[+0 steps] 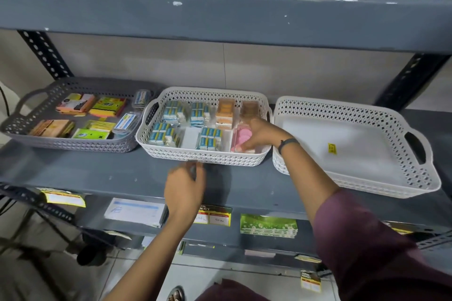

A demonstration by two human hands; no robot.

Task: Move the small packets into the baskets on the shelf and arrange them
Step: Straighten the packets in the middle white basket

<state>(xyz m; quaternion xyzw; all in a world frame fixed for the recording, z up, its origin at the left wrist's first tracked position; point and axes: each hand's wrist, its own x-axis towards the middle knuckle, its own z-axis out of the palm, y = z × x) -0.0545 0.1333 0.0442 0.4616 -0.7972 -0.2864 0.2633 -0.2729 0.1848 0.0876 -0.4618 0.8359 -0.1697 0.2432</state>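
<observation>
Fingers [244,146] of the right hand [259,133] are seen curled down onto the pink packet [241,137], thumb and fingertips closed around its near end, inside the front right corner of the middle white basket [208,157]. The packet's long axis is judged to run front to back, so any squaring-up would be done along that line, against the basket's right wall. The right hand is plainly the nearer one for that job.

The left hand [186,184] is held low over the bare shelf [97,173], just in front of the basket's front rim, fingers bent loosely; whether anything is pinched there cannot be told, since motion blur smears the fingertips.

Blue-and-white packets [168,131] are laid in rows across the left and middle of the same basket, with orange packets [225,113] at the back. One clear slot is left beside the blue rows.

The white basket on the right [352,110] holds only a small yellow label [332,148]. The grey basket [73,146] to the left is filled with other stock. The far edge of the pink packet is hidden under the palm.
</observation>
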